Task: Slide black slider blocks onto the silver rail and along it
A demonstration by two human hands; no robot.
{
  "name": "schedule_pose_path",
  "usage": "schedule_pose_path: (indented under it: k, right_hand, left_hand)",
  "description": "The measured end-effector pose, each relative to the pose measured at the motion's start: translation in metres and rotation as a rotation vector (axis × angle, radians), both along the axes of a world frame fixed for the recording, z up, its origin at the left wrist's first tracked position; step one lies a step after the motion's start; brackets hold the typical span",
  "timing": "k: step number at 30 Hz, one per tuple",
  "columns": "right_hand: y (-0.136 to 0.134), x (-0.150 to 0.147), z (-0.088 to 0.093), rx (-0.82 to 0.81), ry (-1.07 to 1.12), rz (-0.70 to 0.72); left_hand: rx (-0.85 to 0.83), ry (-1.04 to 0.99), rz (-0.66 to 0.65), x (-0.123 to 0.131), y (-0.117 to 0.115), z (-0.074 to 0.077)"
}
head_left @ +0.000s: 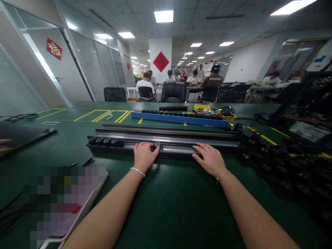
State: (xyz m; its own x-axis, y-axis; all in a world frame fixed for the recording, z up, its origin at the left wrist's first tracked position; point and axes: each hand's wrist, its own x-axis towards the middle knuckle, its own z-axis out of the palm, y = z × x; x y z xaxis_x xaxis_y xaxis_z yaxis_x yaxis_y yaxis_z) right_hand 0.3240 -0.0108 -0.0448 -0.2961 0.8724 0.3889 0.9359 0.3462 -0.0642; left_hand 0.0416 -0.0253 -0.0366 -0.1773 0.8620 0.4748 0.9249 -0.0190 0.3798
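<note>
A long black rail (178,150) with a shiny channel lies crosswise on the green table in front of me. My left hand (145,157) is closed at the rail's middle, thumb and fingers around a small black part with a metallic round top (157,144), which sits in the channel. My right hand (211,160) grips the rail farther right, fingers over its top and thumb at the near side. Several similar black parts (106,141) stand in a row at the rail's left end. More long dark rails (166,130) lie parallel just behind it.
A blue tray (178,119) with a row of black parts lies farther back, near a metal bowl (204,111). Many dark parts (280,162) are heaped at right. At left are a white-rimmed tray (100,188), partly blurred, and another person's fingers (5,143). People sit in the background.
</note>
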Motion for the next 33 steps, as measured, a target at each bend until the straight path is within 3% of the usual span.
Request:
schedule_pose_path:
  k: [33]
  right_hand:
    - [0.0005, 0.0004, -0.0013, 0.01, -0.001, 0.004]
  left_hand:
    - [0.043, 0.024, -0.305, 0.0072, -0.0024, -0.0049]
